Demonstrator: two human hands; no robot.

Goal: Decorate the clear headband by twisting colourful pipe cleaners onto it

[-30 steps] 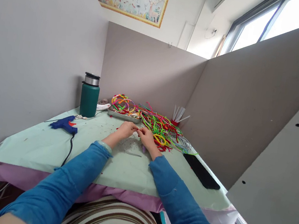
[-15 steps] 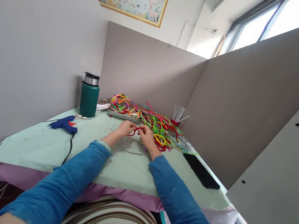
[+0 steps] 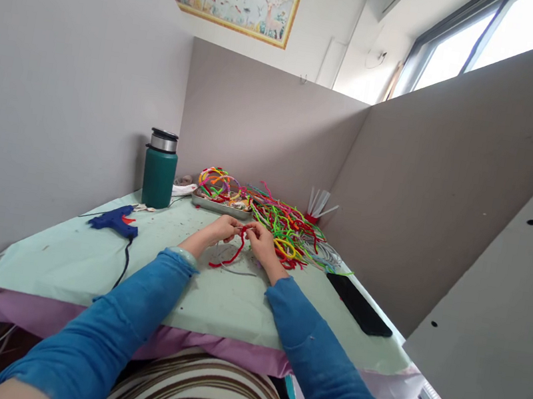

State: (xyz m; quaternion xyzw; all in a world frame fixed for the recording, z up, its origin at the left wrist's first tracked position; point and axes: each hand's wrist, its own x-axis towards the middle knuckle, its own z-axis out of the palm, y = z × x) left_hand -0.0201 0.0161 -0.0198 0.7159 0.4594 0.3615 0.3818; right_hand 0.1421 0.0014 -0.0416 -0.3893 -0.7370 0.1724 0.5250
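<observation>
A red pipe cleaner [image 3: 236, 257] hangs from my fingertips, its lower end bent toward the left above the table. My left hand [image 3: 225, 228] is closed in a pinch at its upper part. Right beside it, my right hand [image 3: 260, 239] also pinches the red pipe cleaner, with the fingertips of both hands nearly touching. Beneath the hands, a thin grey wire [image 3: 238, 273] lies on the pale green table cover [image 3: 229, 308]. Just beyond my right hand spreads a heap of coloured pipe cleaners [image 3: 287, 223]. The exact grip is partly hidden by the fingers.
A metal tray [image 3: 218, 207] with colourful twisted pieces stands at the back. To the left are a green bottle [image 3: 159, 176] and a blue glue gun [image 3: 116, 221] with its cord. A black phone [image 3: 358, 305] lies at right. White sticks [image 3: 316, 202] stand near the back partition.
More of the red pipe cleaner now hangs below my hands, its loose end swung down to the left. My left hand has shifted slightly; the right has barely moved.
</observation>
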